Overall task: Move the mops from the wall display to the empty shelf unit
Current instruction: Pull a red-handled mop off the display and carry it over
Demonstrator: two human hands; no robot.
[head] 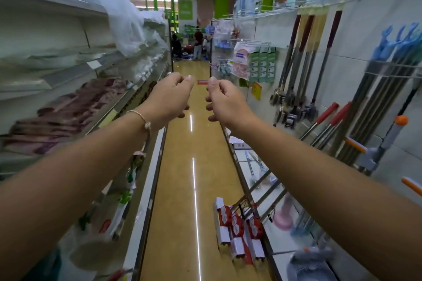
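We stand in a shop aisle with both arms stretched forward over the yellow floor (182, 166), and neither hand holds anything. Our left hand (170, 96) is loosely curled, thumb near the forefinger, with only air between them; our right hand (225, 100) is in the same half-closed shape, just beside the left one but not touching it. The mops (296, 61) hang on the white wall display (356, 36) at our right side — a cluster of long handles with dark red and pale yellow grips at the top and the metal heads at the bottom, near the lower edge of the wall panel. Their long axis runs nearly upright (the wide lens makes them lean in the picture). More handles stand further right, under blue hooks (397, 39), and we cannot tell if all of them are mops. The shelf unit (57, 36) is on the opposite side, at our left; its upper boards look bare, with loose clear plastic (109, 7) lying over the top edge, while lower boards carry folded cloths (68, 112). We judge that the task is at its start: nothing is taken yet. The mops lie to the right of the fingers and a little ahead, so the right hand is the nearer one — it would need to turn outward and close around an upright handle, across its axis.
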